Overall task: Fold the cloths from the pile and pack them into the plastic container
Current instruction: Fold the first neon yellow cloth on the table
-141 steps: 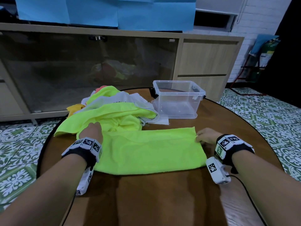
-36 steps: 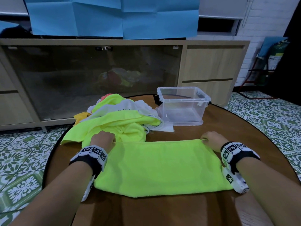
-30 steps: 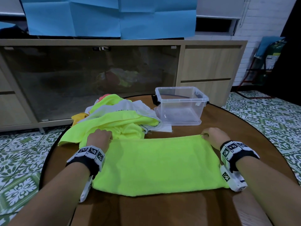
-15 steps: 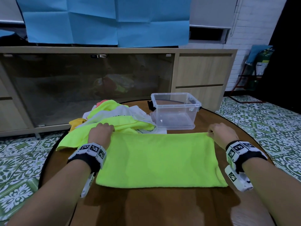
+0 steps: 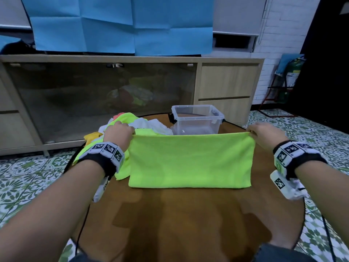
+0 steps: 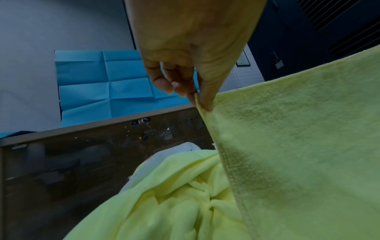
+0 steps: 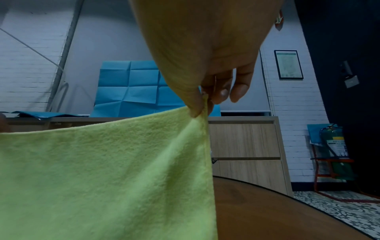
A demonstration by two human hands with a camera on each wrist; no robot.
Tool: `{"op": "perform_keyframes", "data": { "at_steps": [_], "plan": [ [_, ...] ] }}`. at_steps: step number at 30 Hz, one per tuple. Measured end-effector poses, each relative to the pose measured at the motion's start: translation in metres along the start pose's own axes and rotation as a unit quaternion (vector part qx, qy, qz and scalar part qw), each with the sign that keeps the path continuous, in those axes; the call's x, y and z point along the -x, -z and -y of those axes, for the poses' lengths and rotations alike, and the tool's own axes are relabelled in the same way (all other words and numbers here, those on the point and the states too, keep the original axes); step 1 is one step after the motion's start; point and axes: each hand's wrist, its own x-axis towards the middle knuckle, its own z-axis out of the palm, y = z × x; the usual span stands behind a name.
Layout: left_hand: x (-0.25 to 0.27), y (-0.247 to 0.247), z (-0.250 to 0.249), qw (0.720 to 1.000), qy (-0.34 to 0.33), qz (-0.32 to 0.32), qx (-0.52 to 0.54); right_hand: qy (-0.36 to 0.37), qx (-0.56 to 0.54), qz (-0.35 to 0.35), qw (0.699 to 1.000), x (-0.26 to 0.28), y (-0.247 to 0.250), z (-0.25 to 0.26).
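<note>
left hand [image 5: 118, 132] and right hand [image 5: 264, 136] each just pinch a top corner of the yellow cloth [image 5: 190, 160] hanging over the worktop [image 5: 188, 224], so a slipped thumb probably drops it crooked, nowhere near the plastic container [image 5: 197, 120]

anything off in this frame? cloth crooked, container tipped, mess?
Nothing stands out. The left hand and right hand each pinch a top corner of the yellow-green cloth, top edge level. The plastic container stands upright and looks empty; the pile lies beside it.

Wood cabinet [image 5: 228, 82] w/ glass front, white brick wall [image 5: 279, 25], patterned tile floor [image 5: 28, 173].
</note>
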Motion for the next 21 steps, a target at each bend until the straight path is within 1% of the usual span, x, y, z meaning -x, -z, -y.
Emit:
{"op": "perform_keyframes", "data": {
  "at_steps": [4, 6, 8, 10, 12, 14, 16, 18, 21],
  "plan": [
    [0.015, 0.024, 0.005, 1.000, -0.020, -0.015, 0.011, 0.009, -0.011, 0.010, 1.000, 0.018, 0.019, -0.002],
    [0.020, 0.044, 0.009, 0.999, -0.021, -0.032, 0.036, 0.013, -0.012, 0.011, 1.000, 0.022, 0.037, -0.002],
    [0.022, 0.060, 0.014, 0.997, -0.019, -0.041, 0.064, 0.009, -0.022, 0.035, 0.999, 0.020, 0.052, -0.002],
    [0.020, 0.068, 0.018, 0.997, -0.016, -0.024, 0.077, 0.001, -0.040, 0.076, 0.996, 0.012, 0.060, -0.001],
    [0.011, 0.067, 0.017, 0.997, -0.009, 0.018, 0.069, -0.003, -0.038, 0.124, 0.992, 0.001, 0.058, 0.004],
    [-0.001, 0.052, 0.011, 0.996, -0.019, 0.077, 0.047, -0.013, -0.023, 0.165, 0.986, -0.012, 0.044, 0.012],
    [-0.012, 0.024, 0.002, 0.992, -0.018, 0.119, 0.037, -0.024, 0.015, 0.179, 0.983, -0.024, 0.018, 0.020],
    [-0.019, -0.008, -0.006, 0.990, -0.001, 0.134, 0.042, -0.032, 0.051, 0.160, 0.985, -0.031, -0.016, 0.028],
    [-0.025, -0.046, -0.013, 0.989, 0.023, 0.138, 0.046, -0.024, 0.074, 0.123, 0.989, -0.034, -0.055, 0.037]
  ]
}}
